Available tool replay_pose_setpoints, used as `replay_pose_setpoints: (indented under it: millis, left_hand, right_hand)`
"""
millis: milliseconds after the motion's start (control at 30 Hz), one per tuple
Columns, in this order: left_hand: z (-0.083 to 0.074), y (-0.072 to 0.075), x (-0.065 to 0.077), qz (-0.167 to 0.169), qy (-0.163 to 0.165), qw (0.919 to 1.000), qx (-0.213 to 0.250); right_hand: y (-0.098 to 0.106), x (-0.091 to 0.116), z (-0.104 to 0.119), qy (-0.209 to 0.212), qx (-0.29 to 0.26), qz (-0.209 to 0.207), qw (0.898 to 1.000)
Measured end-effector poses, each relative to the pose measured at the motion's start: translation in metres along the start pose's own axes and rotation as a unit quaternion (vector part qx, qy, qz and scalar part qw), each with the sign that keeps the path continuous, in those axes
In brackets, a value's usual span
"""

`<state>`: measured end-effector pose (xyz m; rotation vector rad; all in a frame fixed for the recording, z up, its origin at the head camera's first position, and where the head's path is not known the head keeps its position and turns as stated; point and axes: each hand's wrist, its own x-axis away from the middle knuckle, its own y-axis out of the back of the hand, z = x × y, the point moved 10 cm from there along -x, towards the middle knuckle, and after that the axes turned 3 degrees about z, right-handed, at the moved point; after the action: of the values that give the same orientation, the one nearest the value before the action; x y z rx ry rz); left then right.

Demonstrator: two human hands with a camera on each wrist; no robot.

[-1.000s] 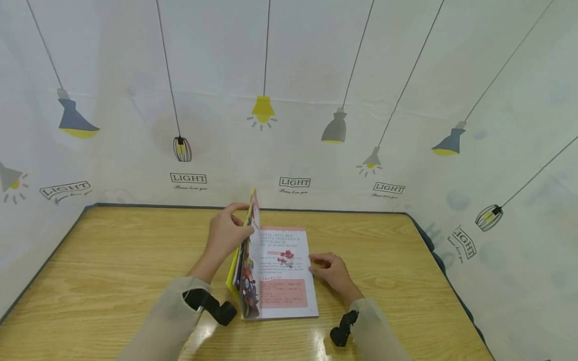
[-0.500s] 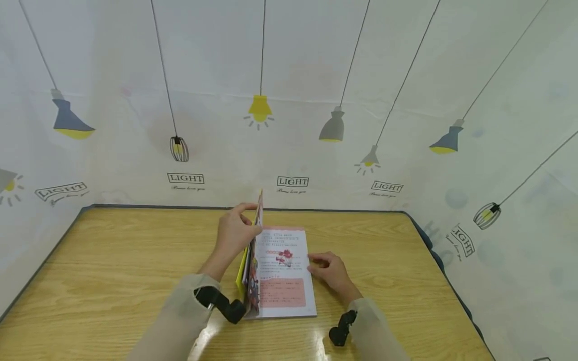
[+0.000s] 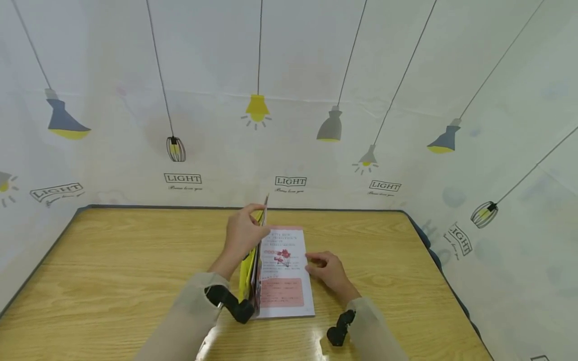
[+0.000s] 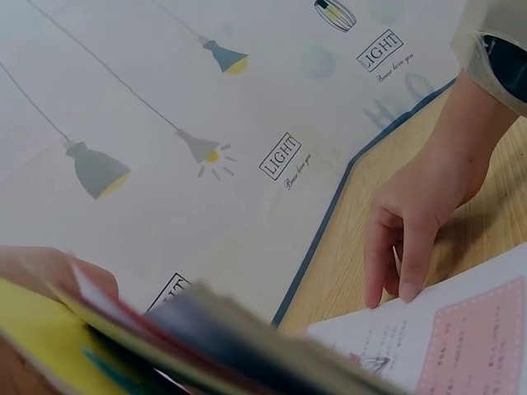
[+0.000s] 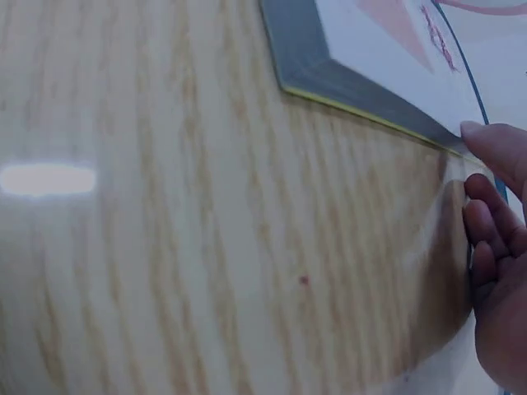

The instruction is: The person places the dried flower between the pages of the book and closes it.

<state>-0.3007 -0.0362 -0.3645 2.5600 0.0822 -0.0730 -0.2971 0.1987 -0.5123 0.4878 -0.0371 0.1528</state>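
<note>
An open book (image 3: 284, 296) lies on the table, its right-hand page printed with text, red flowers and a pink box. My left hand (image 3: 241, 234) grips the yellow cover and a thick sheaf of pages (image 3: 258, 271) near the top, holding them nearly upright. These fill the lower left of the left wrist view. My right hand (image 3: 333, 273) holds the right edge of the book. In the right wrist view its thumb (image 5: 486, 140) rests at the page edge, with the other fingers curled below it beside the book.
The wood-grain table (image 3: 135, 271) has a dark edge strip. A white backdrop (image 3: 217, 60) printed with hanging lamps and the word LIGHT stands behind and to the right. Black wrist cameras (image 3: 241, 310) sit on both sleeves.
My left hand has moved to the right, bringing the cover and raised pages from a leftward lean to nearly upright over the book. My right hand has stayed at the right edge.
</note>
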Motion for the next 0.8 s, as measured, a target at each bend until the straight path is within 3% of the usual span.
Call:
replay_pose_setpoints:
  millis: [200,333,567,800]
  left_hand:
    - [-0.004,-0.006,-0.002,-0.001,-0.002,1.0,-0.001]
    - [-0.006,-0.008,-0.003,0.0,-0.004,1.0,-0.003]
    - [-0.007,-0.009,-0.004,-0.001,-0.002,1.0,-0.007]
    - [-0.006,-0.013,-0.004,0.005,0.005,0.9998,-0.019]
  right_hand:
    - [0.0,-0.009,0.005,-0.016,0.024,0.021,0.999]
    - [0.004,-0.019,0.024,-0.008,0.037,0.045,0.998]
    - [0.003,-0.032,0.086,0.057,0.054,0.108,0.991]
    - [-0.005,-0.057,0.137,0.105,0.019,0.171,0.98]
